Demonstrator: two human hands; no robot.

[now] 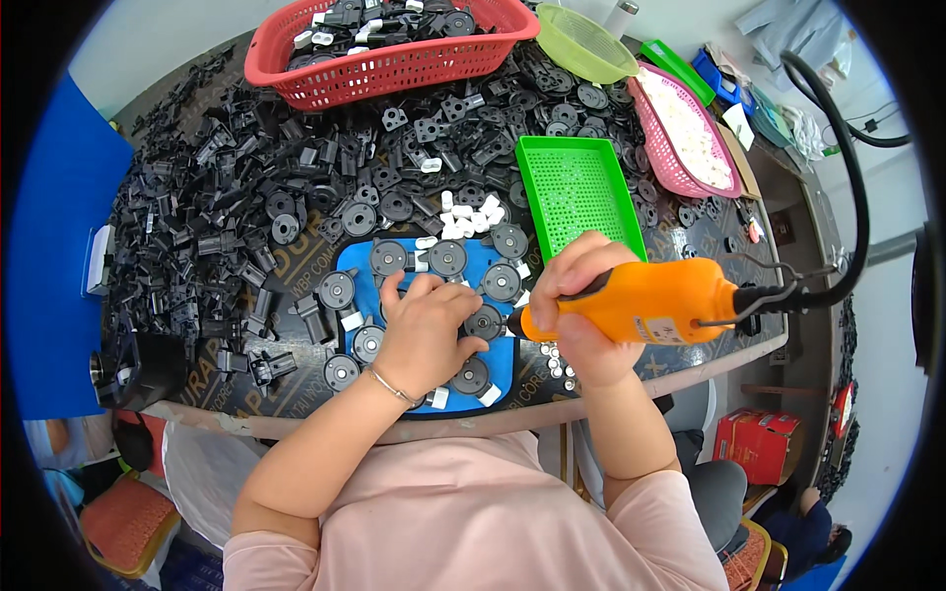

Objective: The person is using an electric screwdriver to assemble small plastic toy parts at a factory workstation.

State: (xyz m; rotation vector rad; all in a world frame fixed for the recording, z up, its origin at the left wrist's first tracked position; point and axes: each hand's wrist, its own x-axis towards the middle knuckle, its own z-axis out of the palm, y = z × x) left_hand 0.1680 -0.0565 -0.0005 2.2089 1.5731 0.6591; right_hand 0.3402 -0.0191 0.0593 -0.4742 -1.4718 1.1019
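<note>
My right hand [593,300] is wrapped round an orange electric screwdriver [680,295], which lies nearly level with its dark nose pointing left. That tip meets, or nearly meets, a black plastic part with a round disc [484,323]. Thumb and forefinger of my left hand [424,333] close about this same part; its far side is hidden under the palm. Around it on a blue mat [505,379] lie several similar black disc parts [447,259], some with white plastic end pieces [489,395] attached. Loose white pieces [463,219] sit just beyond the mat.
Loose black parts [236,197] cover the table's left and far areas. A red basket [394,81] of parts stands at the back, beside a yellow-green basket [586,44]. Right of the mat are a green tray [576,197], a pink basket [680,128] and small metal pieces [557,364].
</note>
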